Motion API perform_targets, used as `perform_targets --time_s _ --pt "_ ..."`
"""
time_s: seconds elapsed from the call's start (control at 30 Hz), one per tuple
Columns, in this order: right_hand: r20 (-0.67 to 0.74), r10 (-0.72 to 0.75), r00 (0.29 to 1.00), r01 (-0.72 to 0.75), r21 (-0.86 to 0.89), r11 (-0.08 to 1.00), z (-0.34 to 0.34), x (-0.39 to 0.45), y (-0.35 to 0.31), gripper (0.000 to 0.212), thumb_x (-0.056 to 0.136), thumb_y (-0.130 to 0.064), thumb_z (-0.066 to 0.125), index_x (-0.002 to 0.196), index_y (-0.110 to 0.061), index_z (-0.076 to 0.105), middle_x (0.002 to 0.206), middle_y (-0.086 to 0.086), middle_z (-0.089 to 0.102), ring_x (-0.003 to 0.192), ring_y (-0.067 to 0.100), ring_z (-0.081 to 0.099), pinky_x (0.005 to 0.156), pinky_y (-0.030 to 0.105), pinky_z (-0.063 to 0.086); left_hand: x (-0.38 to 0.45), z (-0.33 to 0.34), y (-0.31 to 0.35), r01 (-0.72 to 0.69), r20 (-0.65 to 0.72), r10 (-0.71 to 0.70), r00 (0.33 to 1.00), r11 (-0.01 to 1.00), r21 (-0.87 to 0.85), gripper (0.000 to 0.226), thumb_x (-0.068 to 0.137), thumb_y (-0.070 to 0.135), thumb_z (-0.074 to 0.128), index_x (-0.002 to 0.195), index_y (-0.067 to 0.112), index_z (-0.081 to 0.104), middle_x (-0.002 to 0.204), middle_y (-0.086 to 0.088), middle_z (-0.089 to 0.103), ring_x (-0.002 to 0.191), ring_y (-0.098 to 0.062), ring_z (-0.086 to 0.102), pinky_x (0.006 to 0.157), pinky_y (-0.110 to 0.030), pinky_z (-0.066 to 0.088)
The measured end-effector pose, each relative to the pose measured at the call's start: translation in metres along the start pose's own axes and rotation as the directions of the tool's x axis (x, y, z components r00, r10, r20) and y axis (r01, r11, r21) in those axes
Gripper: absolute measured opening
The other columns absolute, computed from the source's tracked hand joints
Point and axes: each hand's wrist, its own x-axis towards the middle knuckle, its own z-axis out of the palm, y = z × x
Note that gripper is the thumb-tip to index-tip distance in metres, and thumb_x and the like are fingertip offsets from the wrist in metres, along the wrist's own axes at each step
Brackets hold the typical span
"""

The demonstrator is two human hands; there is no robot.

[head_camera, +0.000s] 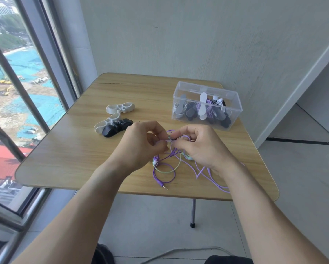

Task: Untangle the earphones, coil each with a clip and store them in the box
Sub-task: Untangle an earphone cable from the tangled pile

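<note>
A small square table with a pale wood-grain top (pixel 79 149) and rounded corners stands on thin metal legs over a grey tiled floor, pushed toward a plain off-white wall, with a tall metal-framed window (pixel 26 92) along its left side looking down on roofs and blue-covered ground far below. On the far right part of the tabletop sits a clear rectangular plastic box (pixel 234 105) with no lid on it, holding several earphones already wound on white, grey and black clips. To the left of centre lie three loose winder clips: one white clip (pixel 120 108) farther back, and nearer the hands a second white clip (pixel 106 123) touching a black clip (pixel 116 128) (the two overlap, so their exact outlines are hard to separate). Near the front middle of the table lies the tangle of thin purple and mint-green earphone cables (pixel 164 169), its loops spread on the wood, a purple strand trailing off toward the right front edge under the right forearm and a metal jack plug (pixel 164 186) pointing at the front edge. Both hands work just above the far end of this tangle: the left hand (pixel 140 145) has its fingers curled and pinches strands at the knot, and the right hand (pixel 199 147), facing it and almost touching, likewise pinches cable between thumb and fingertips, with the rest of the cable hanging down from the two grips onto the table.
</note>
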Motion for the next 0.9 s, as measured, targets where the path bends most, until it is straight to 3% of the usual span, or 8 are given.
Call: perform_targets --time_s 0.1,0.27,0.53,0.7,0.9 --pt "-0.050 -0.074 0.996 0.071 -0.056 0.996 -0.004 0.001 -0.001 0.013 0.083 -0.011 0.071 0.085 -0.024 0.075 0.061 0.012 0.052 0.053 0.012 0.041 0.053 0.024 0.034 -0.001 0.000 0.002 0.001 -0.004 -0.001 1.000 1.000 -0.025 0.018 0.079 0.002 0.079 0.078 0.016 0.068 0.073 -0.010 0.075 0.071 -0.022 0.074 0.072 -0.042 0.058" --pt "-0.069 -0.135 0.989 0.113 -0.260 0.959 -0.008 0.000 0.002 0.011 0.082 -0.013 0.071 0.079 -0.023 0.075 0.048 -0.011 0.047 0.043 0.005 0.038 0.048 0.018 0.034 0.001 -0.001 0.002 -0.103 -0.008 0.103 0.995 0.995 -0.002 0.023 0.074 0.001 0.084 0.073 0.021 0.074 0.085 0.003 0.069 0.071 -0.011 0.071 0.075 -0.026 0.059" --pt "-0.015 -0.230 0.973 0.222 -0.207 0.953 -0.013 -0.003 0.002 0.014 0.085 -0.013 0.074 0.090 -0.025 0.080 0.052 -0.008 0.038 0.050 0.007 0.031 0.050 0.018 0.030 0.002 -0.002 0.000 -0.150 -0.021 0.149 0.989 0.983 -0.102 0.019 0.071 -0.003 0.085 0.074 0.015 0.077 0.091 -0.003 0.068 0.077 -0.015 0.071 0.077 -0.023 0.059" --pt "-0.068 -0.268 0.961 0.255 -0.156 0.954 -0.013 -0.006 -0.005 0.007 0.081 -0.017 0.080 0.081 -0.024 0.076 0.052 -0.009 0.042 0.046 0.006 0.037 0.050 0.016 0.034 0.002 -0.003 0.002 -0.121 -0.031 0.117 0.993 0.962 -0.245 0.019 0.070 -0.005 0.084 0.075 0.011 0.077 0.095 -0.011 0.069 0.085 -0.027 0.072 0.083 -0.030 0.059" --pt "-0.122 -0.250 0.961 0.210 -0.268 0.940 -0.011 -0.005 -0.005 0.009 0.080 -0.022 0.078 0.073 -0.023 0.074 0.050 -0.010 0.051 0.044 0.004 0.044 0.048 0.012 0.034 -0.002 0.002 0.005 -0.217 -0.094 0.205 0.974 0.966 -0.141 0.022 0.069 0.000 0.086 0.074 0.019 0.077 0.095 -0.004 0.068 0.082 -0.015 0.071 0.080 -0.028 0.059"
